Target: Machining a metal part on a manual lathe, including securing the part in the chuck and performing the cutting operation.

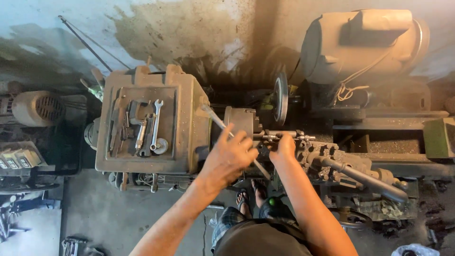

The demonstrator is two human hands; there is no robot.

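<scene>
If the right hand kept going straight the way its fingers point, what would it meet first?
The right hand points away from the person, at the slim metal workpiece beside the chuck. It looks already in contact with it, so that comes first; depth is unclear.

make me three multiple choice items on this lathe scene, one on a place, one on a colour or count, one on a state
1. Where does the spanner lie?
A. in the tray on the lathe head
B. on the floor
C. on the motor

2. How many hands are at the chuck?
A. none
B. one
C. two

3. What is the left hand doing?
A. hanging free
B. gripping a long handle
C. lying flat in the tray

Answers: 1 A, it rests among tools in the tray. 2 C, the left hand and right hand both reach there. 3 B, its fingers wrap the handle.
</scene>
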